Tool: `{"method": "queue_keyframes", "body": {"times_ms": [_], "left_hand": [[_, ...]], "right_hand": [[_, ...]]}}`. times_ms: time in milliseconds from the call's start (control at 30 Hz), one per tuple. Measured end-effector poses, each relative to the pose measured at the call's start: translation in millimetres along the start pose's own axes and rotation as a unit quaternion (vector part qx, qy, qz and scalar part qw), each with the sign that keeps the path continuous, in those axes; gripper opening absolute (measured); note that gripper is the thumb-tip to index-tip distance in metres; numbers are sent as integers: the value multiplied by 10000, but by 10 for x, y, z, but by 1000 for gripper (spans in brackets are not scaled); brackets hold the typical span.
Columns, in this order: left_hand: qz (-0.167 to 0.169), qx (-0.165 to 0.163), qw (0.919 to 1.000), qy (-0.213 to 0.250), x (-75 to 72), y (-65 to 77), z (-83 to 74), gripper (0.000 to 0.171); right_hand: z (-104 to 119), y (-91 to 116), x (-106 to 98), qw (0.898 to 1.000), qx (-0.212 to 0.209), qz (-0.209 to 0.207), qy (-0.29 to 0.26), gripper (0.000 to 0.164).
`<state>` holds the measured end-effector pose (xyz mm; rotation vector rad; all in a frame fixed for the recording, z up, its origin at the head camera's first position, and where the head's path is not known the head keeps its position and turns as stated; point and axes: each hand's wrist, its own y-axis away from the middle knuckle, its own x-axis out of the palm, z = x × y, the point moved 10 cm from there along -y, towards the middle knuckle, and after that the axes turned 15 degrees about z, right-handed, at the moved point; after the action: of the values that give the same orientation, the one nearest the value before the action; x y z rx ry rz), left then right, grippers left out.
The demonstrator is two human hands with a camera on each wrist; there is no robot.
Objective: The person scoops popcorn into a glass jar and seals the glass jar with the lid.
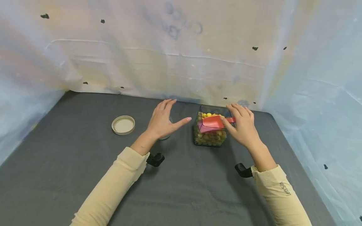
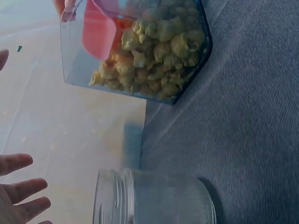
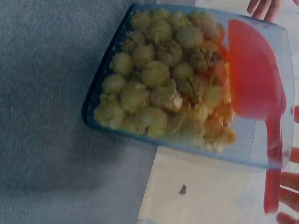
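Note:
A clear square container (image 1: 209,138) of yellow popcorn (image 3: 154,79) stands on the table. Inside its top rests a red scoop (image 3: 254,70), its handle sticking out over the right side. My right hand (image 1: 240,125) is at that handle, fingers extended and thumb over the container; whether it touches the scoop is unclear. Between jar and container, my left hand (image 1: 163,121) is spread with the thumb pointing right, holding nothing. Below and behind it stands a clear glass jar (image 2: 163,198), mostly hidden in the head view. The jar's mouth is uncovered.
A round beige-rimmed lid (image 1: 123,125) lies on the dark grey tablecloth (image 1: 181,188), left of the left hand. Pale sheeting (image 1: 181,56) hangs behind the table and along its sides. Black wrist mounts (image 1: 155,159) stick out below both hands.

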<state>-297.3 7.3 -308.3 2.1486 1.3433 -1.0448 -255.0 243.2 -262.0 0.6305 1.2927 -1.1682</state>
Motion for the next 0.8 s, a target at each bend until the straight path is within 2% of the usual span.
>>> {"method": "queue_keyframes", "body": {"times_ms": [200, 500, 800], "left_hand": [[151, 44, 9998, 125, 89, -56, -62, 92], [289, 121, 9994, 155, 215, -156, -147, 97], [357, 356, 9978, 439, 337, -215, -259, 98]], "right_hand": [[-82, 70, -51, 10000, 51, -12, -66, 48], [-109, 154, -98, 9998, -149, -156, 31, 44], [-163, 168, -111, 9998, -125, 97, -155, 41]]}}
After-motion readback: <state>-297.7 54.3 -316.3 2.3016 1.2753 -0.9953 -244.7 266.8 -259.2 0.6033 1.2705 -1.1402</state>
